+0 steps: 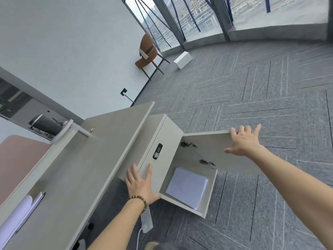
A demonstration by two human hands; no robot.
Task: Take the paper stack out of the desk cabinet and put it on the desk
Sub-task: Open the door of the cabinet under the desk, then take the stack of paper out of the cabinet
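A white paper stack [187,187] lies flat inside the open compartment of the grey desk cabinet [162,141], which stands beside the desk [86,159]. The cabinet door [212,150] is swung wide open to the right. My right hand [243,140] grips the door's top edge, fingers curled over it. My left hand [140,184], with a bead bracelet at the wrist, rests flat with fingers spread on the cabinet's front panel, just left of the opening and below a black combination lock [157,151].
Some white sheets and a pen [23,212] lie on the desk's near left. A white power strip [146,221] hangs below the desk. A brown chair [147,53] and a white box [182,59] stand by the far windows. Grey carpet surrounds the cabinet.
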